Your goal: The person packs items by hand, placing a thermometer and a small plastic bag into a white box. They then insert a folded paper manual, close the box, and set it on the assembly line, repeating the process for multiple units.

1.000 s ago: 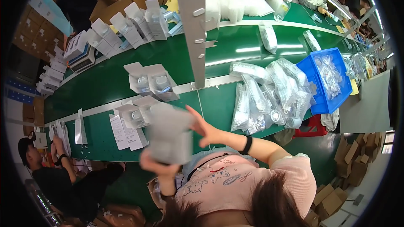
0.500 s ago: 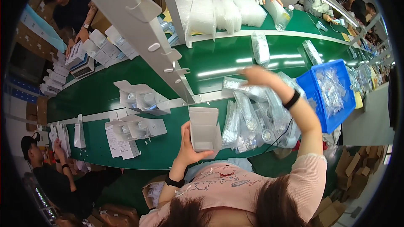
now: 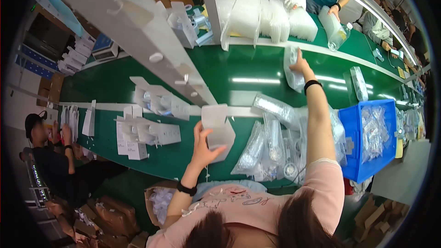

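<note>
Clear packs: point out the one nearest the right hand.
The pack between the white rails that the right hand overlaps. The other pack there lies farther right; the piled ones are left of the blue bin.

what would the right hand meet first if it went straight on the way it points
Likely the bubble-wrapped package, which the right hand seems to touch; past it, probably the white rail, though height is unclear.

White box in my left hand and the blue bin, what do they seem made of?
The white box looks like matte cardboard, given its crisp folds and flat panels. The blue bin is probably rigid plastic, smooth with slight sheen, given its even colour and stiff walls.
</note>
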